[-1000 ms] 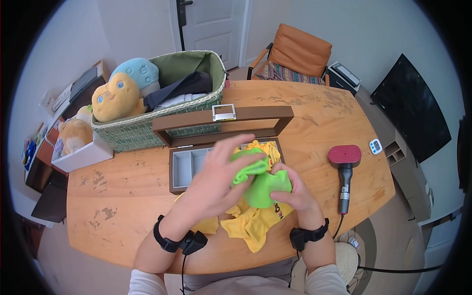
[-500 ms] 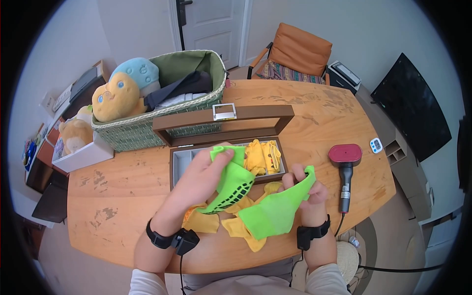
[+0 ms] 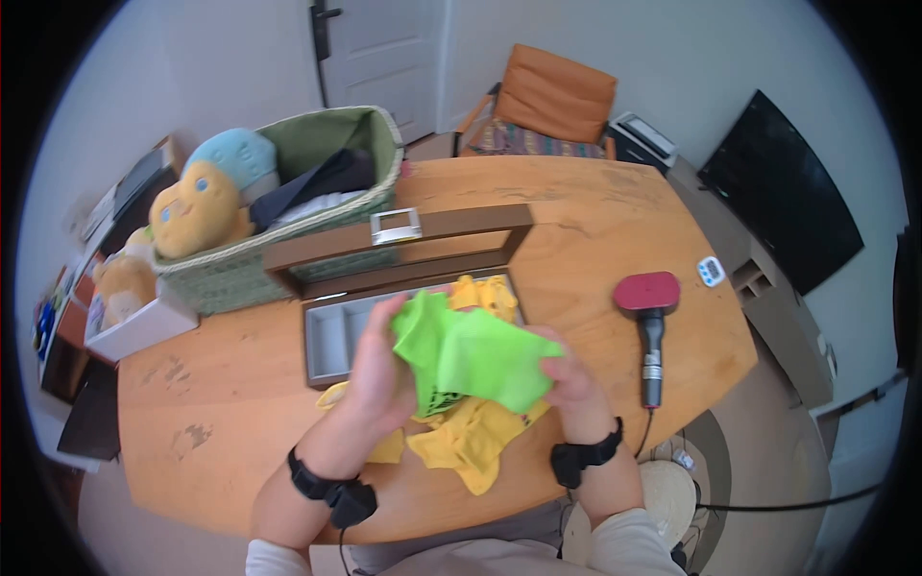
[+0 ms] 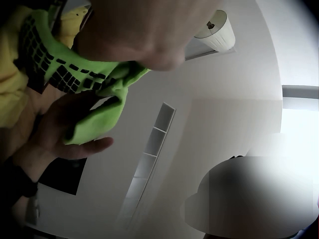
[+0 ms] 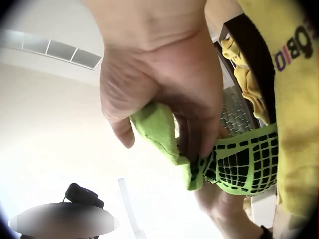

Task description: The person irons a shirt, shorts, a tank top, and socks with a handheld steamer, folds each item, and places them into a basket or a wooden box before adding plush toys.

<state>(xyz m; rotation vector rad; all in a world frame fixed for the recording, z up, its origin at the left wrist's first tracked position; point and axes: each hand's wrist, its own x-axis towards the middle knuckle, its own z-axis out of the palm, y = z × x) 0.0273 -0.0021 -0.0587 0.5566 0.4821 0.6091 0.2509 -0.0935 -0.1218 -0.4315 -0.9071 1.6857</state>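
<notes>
Both hands hold green cloth pieces (image 3: 490, 355) with black block prints, above the table's front half. My left hand (image 3: 379, 370) grips the left part; my right hand (image 3: 574, 374) pinches the right end between thumb and fingers. In the right wrist view the green cloth (image 5: 244, 162) hangs from the right hand (image 5: 162, 84). Yellow cloths (image 3: 471, 442) lie beneath on the table. Behind the hands is an open brown compartment box (image 3: 331, 346), with folded yellow cloths (image 3: 485, 296) in its right part.
A woven basket (image 3: 230, 278) with plush toys and dark cloth stands at the back left, beside a white box (image 3: 144, 328) holding a plush. To the right lie a red-headed handheld appliance (image 3: 648, 293) and a small timer (image 3: 711, 272).
The two green pieces, apart half a second ago, now overlap between the hands. The right hand has moved up and left, and the head view has shifted.
</notes>
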